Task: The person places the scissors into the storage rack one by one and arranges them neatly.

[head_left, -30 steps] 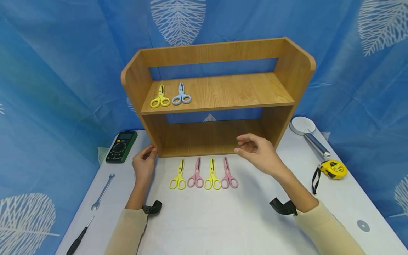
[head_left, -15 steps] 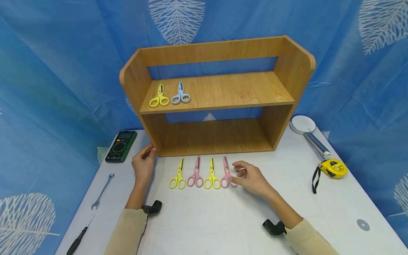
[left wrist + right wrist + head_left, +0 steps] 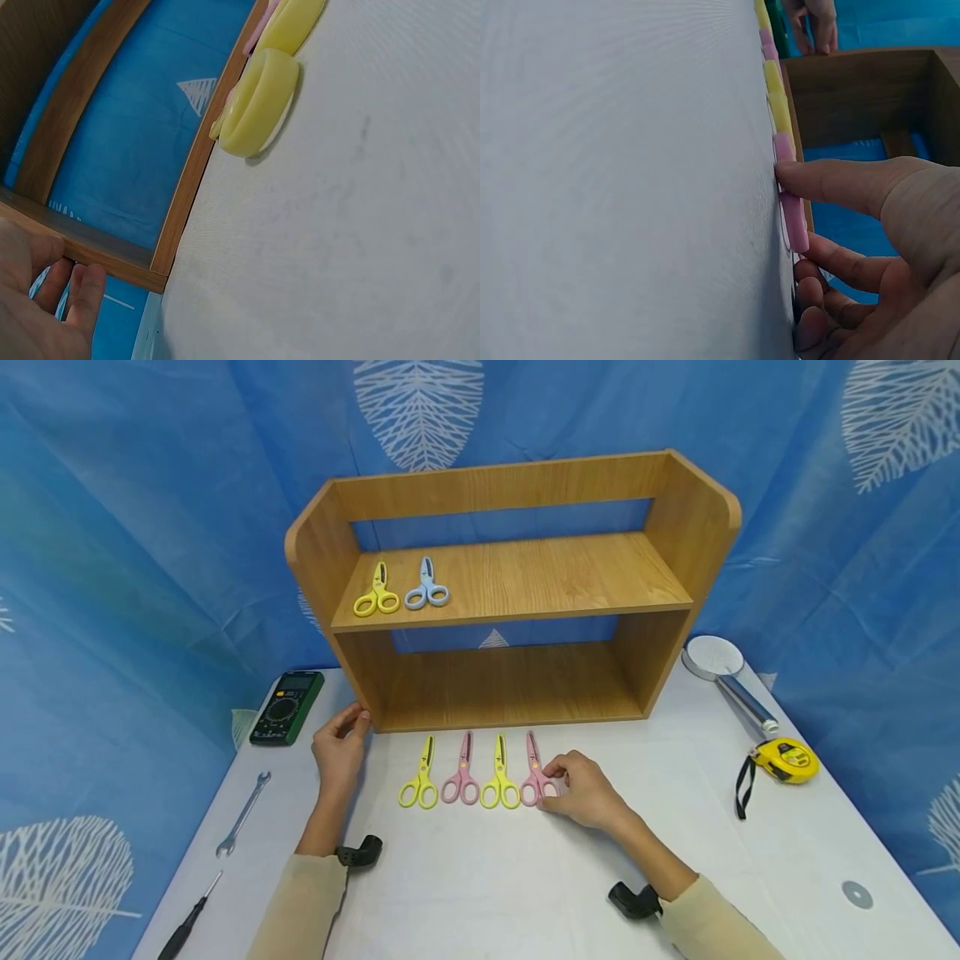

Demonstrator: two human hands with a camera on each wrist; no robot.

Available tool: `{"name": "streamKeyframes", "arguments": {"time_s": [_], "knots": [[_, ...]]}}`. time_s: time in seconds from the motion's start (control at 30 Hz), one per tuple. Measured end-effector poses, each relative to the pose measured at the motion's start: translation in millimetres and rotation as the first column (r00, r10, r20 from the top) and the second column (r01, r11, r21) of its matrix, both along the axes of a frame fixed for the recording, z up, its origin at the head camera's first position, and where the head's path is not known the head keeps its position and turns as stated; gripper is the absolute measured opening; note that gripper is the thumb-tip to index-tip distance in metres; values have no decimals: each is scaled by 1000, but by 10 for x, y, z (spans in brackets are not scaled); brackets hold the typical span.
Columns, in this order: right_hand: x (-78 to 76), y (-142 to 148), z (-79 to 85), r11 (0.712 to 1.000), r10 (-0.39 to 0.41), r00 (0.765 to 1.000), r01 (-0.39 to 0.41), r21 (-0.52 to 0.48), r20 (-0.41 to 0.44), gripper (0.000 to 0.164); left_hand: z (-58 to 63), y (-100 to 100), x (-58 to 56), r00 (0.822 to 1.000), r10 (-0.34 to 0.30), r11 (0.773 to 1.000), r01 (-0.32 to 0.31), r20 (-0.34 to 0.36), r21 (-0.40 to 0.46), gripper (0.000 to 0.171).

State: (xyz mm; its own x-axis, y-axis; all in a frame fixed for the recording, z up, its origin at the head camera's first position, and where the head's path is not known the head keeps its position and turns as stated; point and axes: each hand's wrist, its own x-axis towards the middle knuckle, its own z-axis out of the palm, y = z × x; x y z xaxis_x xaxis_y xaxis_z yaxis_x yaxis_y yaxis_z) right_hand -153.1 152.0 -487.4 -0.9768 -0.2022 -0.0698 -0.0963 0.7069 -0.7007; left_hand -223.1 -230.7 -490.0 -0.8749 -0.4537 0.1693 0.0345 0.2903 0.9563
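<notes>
**Right hand on the outermost pink scissors**

The right hand (image 3: 581, 789) lies on the counter (image 3: 525, 877) with its fingers (image 3: 832, 184) curled onto the handle loops of the pink scissors (image 3: 536, 773) at the right end of the row. The thumb presses at one side of the loop and the other fingers tuck in at the other, so the hand pinches the handles rather than only touching them. From these fingers the scissors' long axis runs straight away, toward the wooden shelf (image 3: 510, 602), with the blades at the far end and the loops directly under the fingertips.

The left hand (image 3: 341, 747) is well apart from that pair, beyond the other three in the row. Its fingers (image 3: 82, 289) are loosely bent against the shelf's lower front corner and grip nothing. The right hand is plainly the nearer one.

Counted: four pairs of scissors lie side by side on the counter in front of the shelf, two yellow and two pink, alternating. Two more lie on the upper shelf board, well beyond either hand: yellow scissors (image 3: 377, 596) and blue scissors (image 3: 427, 589), just beside each other.
</notes>
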Motion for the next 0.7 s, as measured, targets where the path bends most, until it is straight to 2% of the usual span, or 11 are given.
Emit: {"name": "streamKeyframes", "arguments": {"time_s": [0.13, 0.3, 0.43, 0.53, 0.7], "knots": [[12, -2, 24, 999, -28, 999, 29, -21, 33, 34, -17, 1, 5, 1000, 5, 1000, -5, 0, 4, 31], [35, 35, 72, 990, -35, 996, 46, -132, 88, 32, -23, -3, -2, 1000, 5, 1000, -5, -6, 1, 30], [67, 61, 164, 978, -28, 995, 46, -204, 92, 32, -24, -6, -4, 1000, 5, 1000, -5, -8, -8, 31], [100, 71, 341, 970, -20, 998, 34, -240, 61, 32, -23, -5, -2, 1000, 4, 1000, -4, -6, -17, 31], [158, 97, 830, 949, 36, 999, -45, -311, -34, 35, -19, -4, 2, 1000, 4, 1000, -4, -9, -19, 31]]}}
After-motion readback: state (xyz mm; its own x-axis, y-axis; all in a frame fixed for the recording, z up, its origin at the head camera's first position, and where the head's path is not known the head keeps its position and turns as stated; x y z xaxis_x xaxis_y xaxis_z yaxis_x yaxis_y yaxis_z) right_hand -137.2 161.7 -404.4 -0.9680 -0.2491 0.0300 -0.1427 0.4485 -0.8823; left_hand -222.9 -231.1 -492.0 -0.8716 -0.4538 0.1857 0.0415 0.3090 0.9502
